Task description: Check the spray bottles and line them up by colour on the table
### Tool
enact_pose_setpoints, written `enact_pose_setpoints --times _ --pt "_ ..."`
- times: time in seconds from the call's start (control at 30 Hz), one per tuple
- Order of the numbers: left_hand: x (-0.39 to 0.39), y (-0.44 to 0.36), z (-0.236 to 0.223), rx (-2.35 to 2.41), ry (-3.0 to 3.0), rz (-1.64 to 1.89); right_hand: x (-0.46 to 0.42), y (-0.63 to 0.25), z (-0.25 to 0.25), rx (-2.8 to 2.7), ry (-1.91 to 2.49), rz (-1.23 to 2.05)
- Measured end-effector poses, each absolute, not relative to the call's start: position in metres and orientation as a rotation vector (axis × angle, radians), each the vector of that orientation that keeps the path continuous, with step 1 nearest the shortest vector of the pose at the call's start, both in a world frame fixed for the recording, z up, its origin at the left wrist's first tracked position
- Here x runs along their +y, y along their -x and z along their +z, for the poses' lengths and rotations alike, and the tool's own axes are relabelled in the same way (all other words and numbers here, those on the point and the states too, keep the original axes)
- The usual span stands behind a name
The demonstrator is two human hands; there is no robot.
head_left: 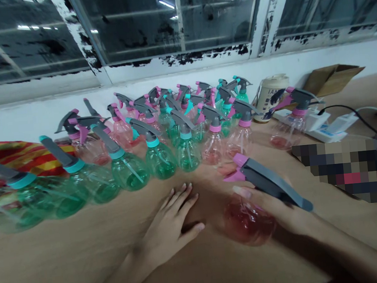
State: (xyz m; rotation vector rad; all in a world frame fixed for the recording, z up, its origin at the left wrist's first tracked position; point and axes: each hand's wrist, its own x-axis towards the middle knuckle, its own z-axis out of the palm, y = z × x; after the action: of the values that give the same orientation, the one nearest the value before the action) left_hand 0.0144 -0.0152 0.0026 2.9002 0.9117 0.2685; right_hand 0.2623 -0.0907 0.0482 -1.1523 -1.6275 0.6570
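One pink spray bottle [250, 220], grey sprayer with pink nozzle and trigger: held in my right hand [280, 210] above or on the near part of the counter [37, 269]; whether its base touches, I cannot tell. My fingers are closed around the neck and upper body, thumb on the near side, nozzle to the upper left, grey lever slanting down to the right.

One left hand [170, 231], mine: palm down on the counter, fingers open and spread, gripping nothing, apart from the held bottle.

Several green spray bottles [131, 177], teal collars, clear bodies with green liquid low inside: a curved front row beyond my left hand, running off to the left. Two pink-collared bottles [212, 150] continue the row at its right end.

A mixed cluster of pink and green bottles [165, 117]: behind that row, towards the white wall [326, 54] under the windows [165, 24].

One lone pink-collared bottle [287, 135]: farther right, near a white power strip [329, 132] with cables.

One pale printed container [267, 103] and one open cardboard box [330, 80]: back right.

One red-and-yellow cloth [7, 153]: left, behind the green bottles.
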Motion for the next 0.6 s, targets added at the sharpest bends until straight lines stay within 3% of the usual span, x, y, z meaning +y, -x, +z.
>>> enact_pose_setpoints --times 0.6 --pt "-0.017 -0.014 0.003 0.936 -2.885 0.223 -0.057 -0.251 0.063 -1.536 0.942 0.883"
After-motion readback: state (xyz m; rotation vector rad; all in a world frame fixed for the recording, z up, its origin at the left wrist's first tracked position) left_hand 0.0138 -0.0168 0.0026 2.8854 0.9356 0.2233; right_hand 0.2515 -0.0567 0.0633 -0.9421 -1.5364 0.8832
